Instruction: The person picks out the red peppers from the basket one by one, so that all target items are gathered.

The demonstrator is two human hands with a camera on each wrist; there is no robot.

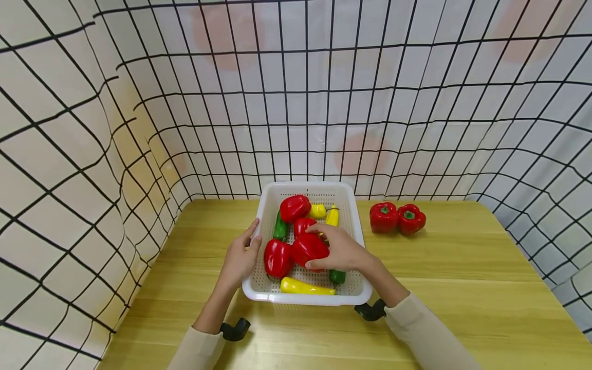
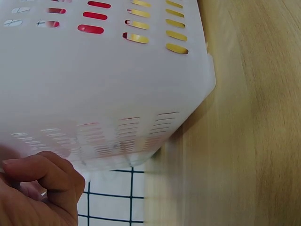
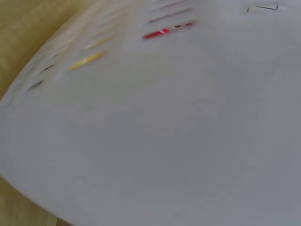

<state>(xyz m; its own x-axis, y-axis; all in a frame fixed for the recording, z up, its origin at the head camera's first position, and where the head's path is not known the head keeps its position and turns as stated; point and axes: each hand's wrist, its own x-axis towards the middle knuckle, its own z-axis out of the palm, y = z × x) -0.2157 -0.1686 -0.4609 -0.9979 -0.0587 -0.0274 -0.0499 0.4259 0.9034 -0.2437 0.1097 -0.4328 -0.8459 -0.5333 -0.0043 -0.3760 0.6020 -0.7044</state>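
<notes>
A white plastic basket [image 1: 307, 299] with slotted walls holds several vegetables. My left hand [image 1: 241, 256] holds its left rim, thumb over the edge; in the left wrist view, bent fingers [image 2: 56, 176] lie against the outer wall. Inside the basket, my right hand [image 1: 344, 249] grips a red bell pepper [image 1: 305, 251], with thumb and fingers on opposite sides. Around that pepper lie another red bell pepper [image 1: 278, 258] at left, one [image 1: 296, 208] farther back and a partly hidden red one [image 1: 302, 225]. The right wrist view shows only the basket's blurred outer wall, not the hand.
Also in the basket are a long yellow pepper [image 1: 306, 287] at the front, yellow pieces [image 1: 332, 216] at the back, and green vegetables [image 1: 279, 227] by the sides. Two red bell peppers [image 1: 383, 217] stand on the wooden table [image 1: 453, 267] at right. Black wire mesh [image 1: 328, 108] encloses the back and sides.
</notes>
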